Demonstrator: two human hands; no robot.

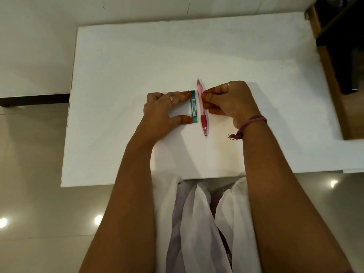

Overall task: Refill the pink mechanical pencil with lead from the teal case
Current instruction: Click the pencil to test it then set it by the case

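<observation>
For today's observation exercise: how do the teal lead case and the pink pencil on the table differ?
The teal case is flat, short and labelled; the pink pencil is round, longer and see-through, with a pointed tip. The left hand touches the case, the right hand the pencil. Both lie flat, side by side, on the white table.

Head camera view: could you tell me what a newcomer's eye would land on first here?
The pink mechanical pencil lies mid-table, tip toward the person, with the teal lead case lying parallel at its left. The left hand touches the case and the right hand touches the pencil, on a white table.
</observation>
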